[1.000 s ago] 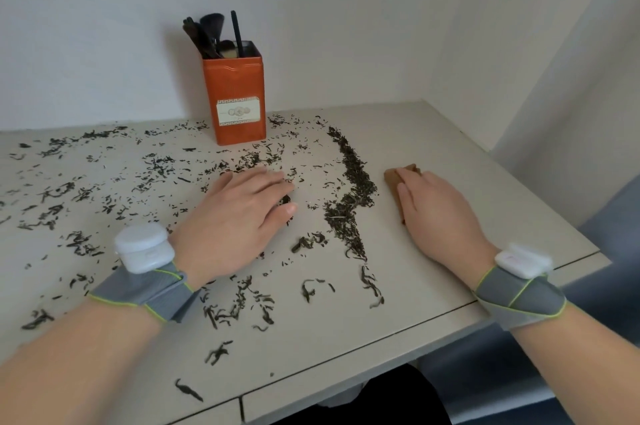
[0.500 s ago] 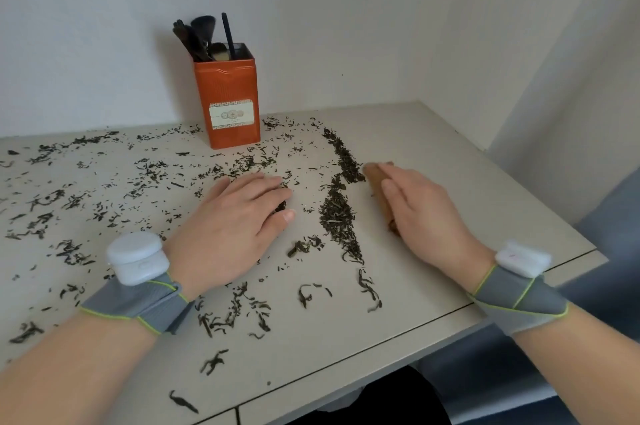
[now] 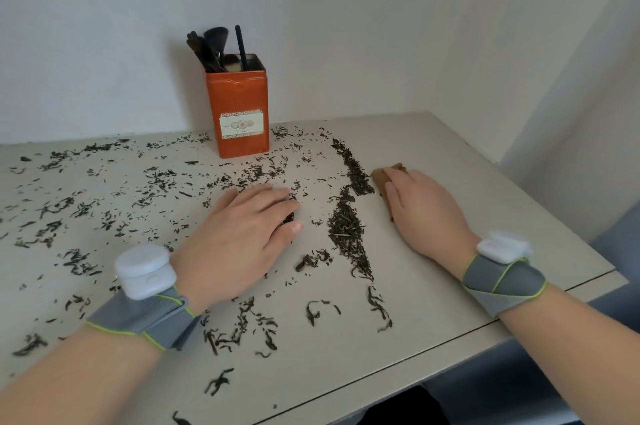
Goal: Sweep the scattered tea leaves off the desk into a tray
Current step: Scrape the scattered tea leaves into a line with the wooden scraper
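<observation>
Nudged leftward, my right hand grips the brown wooden piece beside the dark tea-leaf ridge; my left hand lies flat. Haste could scatter leaves off the pale desk's front edge.

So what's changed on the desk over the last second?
The right hand slid the brown block it holds leftward, crowding the tea leaves into a thicker ridge. The left hand stayed flat on the desk, and the orange tin did not move.
</observation>
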